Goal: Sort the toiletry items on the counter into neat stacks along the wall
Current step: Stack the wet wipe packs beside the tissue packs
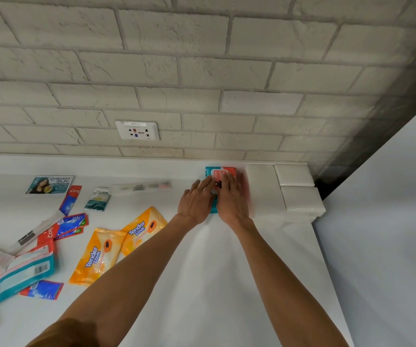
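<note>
Forearms reach out together over a bare stretch of white tabletop (214, 271), with ample clear room beneath and between them. Left hand (195, 205) and right hand (232, 201) meet side by side at the far end, palms down, fingers spread and pressed flat on a teal-and-red packet (220, 171). Neither grip is closed around it; both lie open on top, apparently squaring it up. Whether one packet or a small stack lies there cannot be told, as the hands cover most of it.

Judgement on the step: keep pressure light and even, slide the packet until its far edge meets the wall and its right edge lines up with the white wrapped blocks (264, 189) just right of the grip. Those blocks stand touching one another near the corner, so little room is left on that side; pushing hard risks shunting them toward the tabletop end.

Left of the grip lies the unsorted remainder: two orange Tender Love pouches (99, 259) nearest, then red-and-blue sachets (70, 225) and a teal pack (21, 276) at the near-left edge, a Cream Silk sachet (50, 184) farther back. Open wall frontage runs left from the grip, below the socket (138, 130), for further stacks.
</note>
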